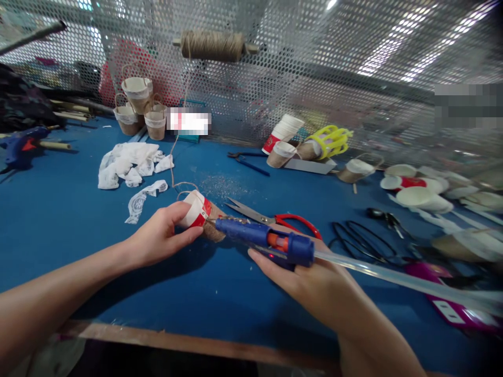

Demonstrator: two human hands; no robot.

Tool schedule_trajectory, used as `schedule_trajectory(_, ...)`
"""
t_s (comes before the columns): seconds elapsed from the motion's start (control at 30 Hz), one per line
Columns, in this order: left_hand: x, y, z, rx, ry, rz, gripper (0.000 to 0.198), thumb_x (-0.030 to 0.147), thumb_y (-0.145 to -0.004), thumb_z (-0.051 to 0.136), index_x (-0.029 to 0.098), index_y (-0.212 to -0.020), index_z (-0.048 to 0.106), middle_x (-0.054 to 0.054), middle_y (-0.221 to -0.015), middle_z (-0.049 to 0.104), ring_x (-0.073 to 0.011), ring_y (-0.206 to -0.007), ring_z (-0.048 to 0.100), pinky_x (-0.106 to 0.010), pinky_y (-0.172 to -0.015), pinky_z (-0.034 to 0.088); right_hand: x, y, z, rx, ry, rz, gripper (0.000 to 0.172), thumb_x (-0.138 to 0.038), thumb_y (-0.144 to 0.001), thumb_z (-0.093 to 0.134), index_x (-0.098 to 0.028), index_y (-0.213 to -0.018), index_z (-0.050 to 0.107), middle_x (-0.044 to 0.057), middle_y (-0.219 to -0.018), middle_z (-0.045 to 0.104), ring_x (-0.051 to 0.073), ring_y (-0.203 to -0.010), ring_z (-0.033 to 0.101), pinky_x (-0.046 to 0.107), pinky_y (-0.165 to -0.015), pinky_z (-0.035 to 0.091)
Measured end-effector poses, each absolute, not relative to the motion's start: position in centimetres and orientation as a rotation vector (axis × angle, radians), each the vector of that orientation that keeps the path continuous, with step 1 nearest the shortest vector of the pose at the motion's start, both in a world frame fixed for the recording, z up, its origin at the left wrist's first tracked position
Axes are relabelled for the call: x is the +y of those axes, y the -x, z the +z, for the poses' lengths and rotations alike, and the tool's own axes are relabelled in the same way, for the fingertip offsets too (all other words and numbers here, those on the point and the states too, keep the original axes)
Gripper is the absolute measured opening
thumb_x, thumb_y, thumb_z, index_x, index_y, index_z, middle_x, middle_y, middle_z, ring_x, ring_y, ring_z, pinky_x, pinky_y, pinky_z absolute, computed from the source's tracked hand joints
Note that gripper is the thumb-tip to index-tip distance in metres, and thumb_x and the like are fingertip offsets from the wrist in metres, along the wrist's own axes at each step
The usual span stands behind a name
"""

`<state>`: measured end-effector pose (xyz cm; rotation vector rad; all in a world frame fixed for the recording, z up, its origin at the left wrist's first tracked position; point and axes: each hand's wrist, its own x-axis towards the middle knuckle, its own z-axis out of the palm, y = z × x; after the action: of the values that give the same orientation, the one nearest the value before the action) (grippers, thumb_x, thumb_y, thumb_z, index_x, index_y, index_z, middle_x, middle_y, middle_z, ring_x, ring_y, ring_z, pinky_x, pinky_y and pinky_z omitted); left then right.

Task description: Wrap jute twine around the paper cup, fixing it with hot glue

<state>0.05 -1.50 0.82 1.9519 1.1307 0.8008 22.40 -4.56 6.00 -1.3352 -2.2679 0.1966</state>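
My left hand (167,230) is closed on a paper cup (195,212), white and red at the rim end and partly wrapped in brown twine. The cup lies tilted, its wrapped end toward the right. My right hand (298,277) grips a blue hot glue gun (251,234), its nozzle at the cup's twine edge. A long clear glue stick (365,267) sticks out of the gun's back. Twine (173,162) runs from the cup up to a spool (212,45). Red-handled scissors (255,213) lie just beyond the gun, partly hidden by it.
White lace strips (128,162) lie at the left, with finished-looking twine buckets (137,94) behind. Blue-handled pliers (249,162), stacked paper cups (283,133), a black cable (357,241) and a purple power strip (444,298) occupy the right. Another glue gun (23,148) is far left.
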Motion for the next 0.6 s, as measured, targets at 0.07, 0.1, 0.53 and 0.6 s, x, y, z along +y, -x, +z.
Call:
schedule_trajectory(0.07, -1.49, -0.03, 0.85, 1.082, -1.991, 0.833, 0.02, 0.028, -0.081, 0.048, 0.014, -0.09, 0.058, -0.008, -0.094, 0.062, -0.02, -0.087, 0.056, -0.034, -0.082, 0.043, -4.51, -22.47, 6.06, -2.26, 1.381, 0.188, 0.015, -0.024, -0.075, 0.052, -0.021, -0.067, 0.064, 0.005, -0.065, 0.066, 0.017, -0.055, 0.063, 0.026, -0.053, 0.053)
schedule_trajectory(0.1, -1.48, -0.02, 0.88, 1.055, -2.006, 0.843, 0.019, 0.028, -0.081, 0.048, 0.014, -0.09, 0.058, -0.008, -0.096, 0.061, -0.0202, -0.09, 0.055, -0.034, -0.083, 0.042, -4.51, -22.52, 6.06, -2.255, 1.408, 0.189, 0.015, -0.025, -0.075, 0.052, -0.021, -0.068, 0.065, 0.006, -0.067, 0.067, 0.019, -0.058, 0.064, 0.028, -0.055, 0.054)
schedule_trajectory(0.53, -1.48, -0.05, 1.01, 1.021, -2.045, 0.832, 0.018, 0.027, -0.082, 0.048, 0.015, -0.092, 0.058, -0.008, -0.097, 0.063, -0.0203, -0.09, 0.055, -0.031, -0.082, 0.042, -4.79, -23.06, 5.72, -2.337, 1.436, 0.069, 0.016, -0.029, -0.076, 0.052, -0.025, -0.068, 0.066, 0.007, -0.069, 0.065, 0.024, -0.071, 0.064, 0.034, -0.061, 0.055)
schedule_trajectory(0.6, -1.51, -0.07, 0.97, 1.036, -2.032, 0.828, 0.019, 0.027, -0.082, 0.048, 0.014, -0.092, 0.059, -0.008, -0.095, 0.062, -0.0203, -0.088, 0.055, -0.031, -0.08, 0.042, -4.8, -22.85, 6.11, -2.373, 1.431, 0.119, 0.018, -0.028, -0.077, 0.051, -0.025, -0.068, 0.065, 0.005, -0.068, 0.065, 0.021, -0.063, 0.063, 0.031, -0.056, 0.054)
